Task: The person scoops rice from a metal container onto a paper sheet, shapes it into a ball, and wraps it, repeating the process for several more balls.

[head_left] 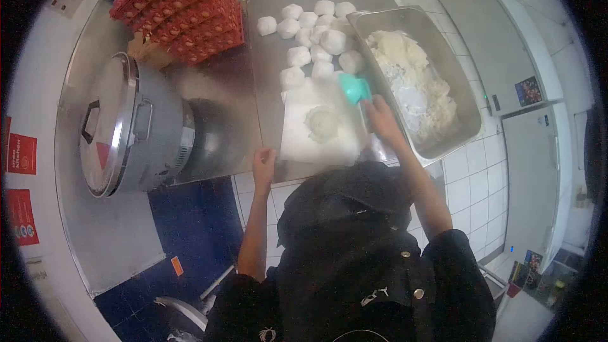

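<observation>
My right hand (pixel 382 119) is closed around the handle of a teal scoop (pixel 354 88), whose bowl hangs over the upper right part of a white paper sheet (pixel 301 142). On that sheet sits a rounded mound of rice (pixel 323 123). My left hand (pixel 265 163) is at the table's front edge, just left of the sheet's lower corner. Its fingers are curled in; whether they pinch anything is too small to make out. Several white paper-wrapped bundles (pixel 333 41) lie grouped beyond the sheet.
Right of the sheet, a deep metal pan (pixel 472 111) holds loose rice (pixel 405 54) and a pale round dish-like thing (pixel 411 100). A large lidded metal pot (pixel 149 130) stands on the left. Behind it are stacked red trays of eggs (pixel 190 16). All stand around the steel table (pixel 269 88).
</observation>
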